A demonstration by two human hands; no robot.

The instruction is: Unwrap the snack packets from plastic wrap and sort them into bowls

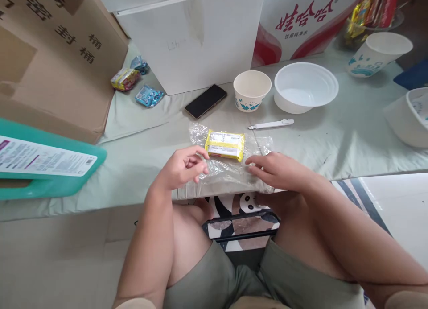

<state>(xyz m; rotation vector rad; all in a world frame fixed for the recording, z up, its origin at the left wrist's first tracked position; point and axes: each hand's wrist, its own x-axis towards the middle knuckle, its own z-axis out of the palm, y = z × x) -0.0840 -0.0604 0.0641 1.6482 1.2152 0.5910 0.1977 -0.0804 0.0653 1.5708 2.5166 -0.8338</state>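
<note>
A yellow and white packet [224,145] lies on a sheet of clear plastic film [224,170] spread on the table. My left hand [187,166] is at the packet's left side, its fingers loosely bent and apart with nothing between them. To the right of the packet is my right hand [272,168], fingers stretched out over the film's right part; whether the fingertips press on it I cannot tell. Beyond the packet lie a white utility knife [271,124] and a black phone [206,101].
Behind stand a paper cup [252,90], a white plastic bowl [306,88] and white boxes [197,41]. Small snack packets [149,96] lie by a cardboard box [53,63]. A green jug [50,159] is at the left; more cups [377,55] are at the right.
</note>
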